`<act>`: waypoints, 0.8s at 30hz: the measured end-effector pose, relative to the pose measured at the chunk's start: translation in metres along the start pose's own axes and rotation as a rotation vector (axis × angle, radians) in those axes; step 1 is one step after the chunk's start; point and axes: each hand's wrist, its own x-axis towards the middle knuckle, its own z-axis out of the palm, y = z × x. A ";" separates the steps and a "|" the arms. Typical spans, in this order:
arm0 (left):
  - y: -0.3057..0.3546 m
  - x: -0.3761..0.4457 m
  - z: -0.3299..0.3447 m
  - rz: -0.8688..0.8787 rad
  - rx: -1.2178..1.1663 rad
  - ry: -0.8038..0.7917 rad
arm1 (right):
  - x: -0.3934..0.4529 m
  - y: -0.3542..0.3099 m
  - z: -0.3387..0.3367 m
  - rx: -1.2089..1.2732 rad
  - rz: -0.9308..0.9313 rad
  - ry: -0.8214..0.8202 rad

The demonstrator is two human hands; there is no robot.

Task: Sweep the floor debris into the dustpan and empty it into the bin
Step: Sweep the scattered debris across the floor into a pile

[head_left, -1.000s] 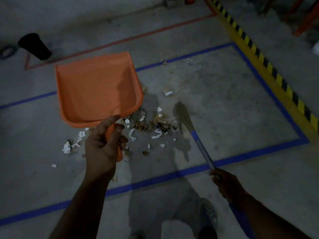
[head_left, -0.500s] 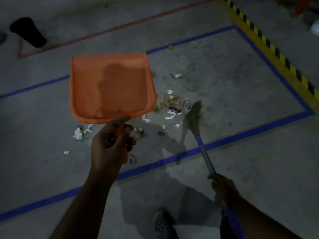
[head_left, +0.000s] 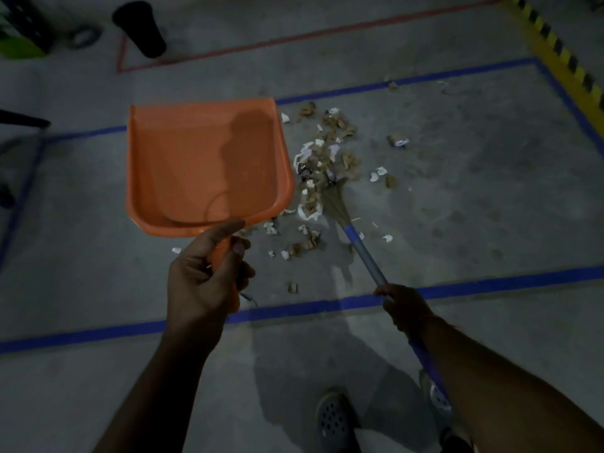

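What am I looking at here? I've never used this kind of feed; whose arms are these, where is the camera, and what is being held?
There is no machine: these are a person's two bare arms, seen by one wide-angle camera worn on the head, looking forward and down. The left hand grips the handle of an orange dustpan, which looks empty. The right hand grips the blue handle of a small broom, whose bristles reach into the debris: torn white and brown scraps scattered on the concrete floor, right of the dustpan. Blue tape lines mark out a box on the floor around the mess. A black bin stands at the top left. The person's shoes show at the bottom.
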 end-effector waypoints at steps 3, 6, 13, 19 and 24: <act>0.003 -0.001 -0.014 -0.016 -0.043 0.035 | -0.011 -0.013 0.000 0.065 0.026 0.025; 0.013 -0.004 -0.017 -0.010 -0.057 0.040 | -0.038 -0.008 -0.002 0.072 0.038 0.057; 0.041 -0.012 -0.009 0.043 -0.143 -0.017 | -0.113 0.026 -0.022 0.133 0.163 0.128; 0.059 -0.018 0.008 0.066 -0.199 -0.099 | -0.161 0.058 -0.015 0.223 0.306 0.197; 0.061 -0.025 0.018 0.043 -0.215 -0.117 | -0.180 0.081 0.022 0.218 0.345 0.177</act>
